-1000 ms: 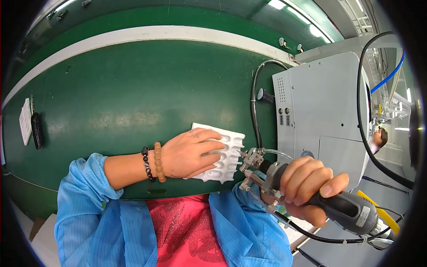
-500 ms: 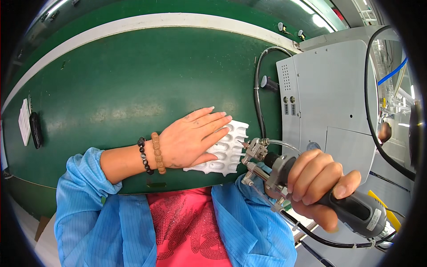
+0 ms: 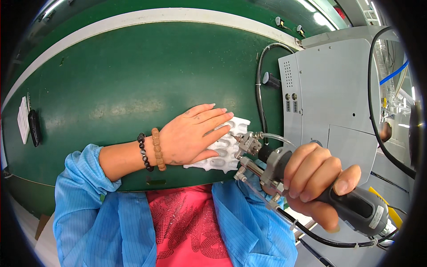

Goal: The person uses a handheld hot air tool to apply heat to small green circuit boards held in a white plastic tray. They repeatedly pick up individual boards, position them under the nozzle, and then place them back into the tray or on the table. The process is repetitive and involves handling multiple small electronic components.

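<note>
My left hand (image 3: 189,135) lies flat, palm down, over the left part of a white moulded piece with rounded hollows (image 3: 229,153). Its fingers are stretched out, and they hide much of that piece. Wrapped round the dark grip of a hand-held power screwdriver (image 3: 356,211) is my right hand (image 3: 311,175). The tool's metal head (image 3: 249,144) points left, with its tip over the right part of the white piece, close to my left fingertips. I cannot tell whether the tip touches it. A clear tube (image 3: 280,137) runs from the head.
A grey metal cabinet (image 3: 338,89) stands at the right of the green table (image 3: 111,71). Beside it are a thick black cable (image 3: 259,84) and a short black cylinder (image 3: 271,80). At the far left lie a black case (image 3: 34,128) and a white slab (image 3: 23,120).
My right hand has brought the screwdriver's head a little left and up, further over the white piece. My left hand stays flat on the piece, almost unmoved.
</note>
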Action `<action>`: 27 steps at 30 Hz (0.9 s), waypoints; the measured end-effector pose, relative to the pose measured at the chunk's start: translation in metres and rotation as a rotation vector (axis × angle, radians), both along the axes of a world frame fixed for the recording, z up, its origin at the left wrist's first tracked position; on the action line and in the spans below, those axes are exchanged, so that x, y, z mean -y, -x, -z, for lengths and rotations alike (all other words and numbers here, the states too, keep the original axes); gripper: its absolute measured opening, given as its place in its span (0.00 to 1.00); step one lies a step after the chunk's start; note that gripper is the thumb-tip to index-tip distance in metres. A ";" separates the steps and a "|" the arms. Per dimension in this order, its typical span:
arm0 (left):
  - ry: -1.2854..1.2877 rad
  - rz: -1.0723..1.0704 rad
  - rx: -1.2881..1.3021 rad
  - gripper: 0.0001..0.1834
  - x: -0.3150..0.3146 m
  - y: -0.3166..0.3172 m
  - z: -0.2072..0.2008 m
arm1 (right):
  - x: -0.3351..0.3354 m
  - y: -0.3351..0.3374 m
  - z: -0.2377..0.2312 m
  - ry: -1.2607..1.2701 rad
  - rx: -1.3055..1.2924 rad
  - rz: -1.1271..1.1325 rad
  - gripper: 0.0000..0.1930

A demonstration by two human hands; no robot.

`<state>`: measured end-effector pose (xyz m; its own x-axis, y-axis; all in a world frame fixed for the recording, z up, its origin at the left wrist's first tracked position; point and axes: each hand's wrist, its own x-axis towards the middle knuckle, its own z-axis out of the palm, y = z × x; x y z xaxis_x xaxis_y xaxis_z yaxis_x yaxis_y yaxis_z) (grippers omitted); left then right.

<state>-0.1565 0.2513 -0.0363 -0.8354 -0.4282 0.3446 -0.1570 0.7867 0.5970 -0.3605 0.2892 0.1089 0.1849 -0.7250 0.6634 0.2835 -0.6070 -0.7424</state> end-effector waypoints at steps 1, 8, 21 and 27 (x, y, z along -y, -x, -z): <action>-0.001 0.007 -0.006 0.36 0.000 0.001 -0.001 | 0.001 -0.002 0.000 0.003 -0.001 0.019 0.24; -0.008 -0.003 0.008 0.35 -0.001 -0.002 0.000 | 0.005 -0.010 0.010 0.037 0.103 0.057 0.26; -0.010 0.002 -0.005 0.34 0.000 0.000 0.000 | 0.006 -0.013 0.005 0.046 0.006 0.106 0.27; -0.008 0.002 -0.004 0.32 0.000 0.000 0.002 | 0.004 -0.011 0.006 0.065 0.024 0.082 0.28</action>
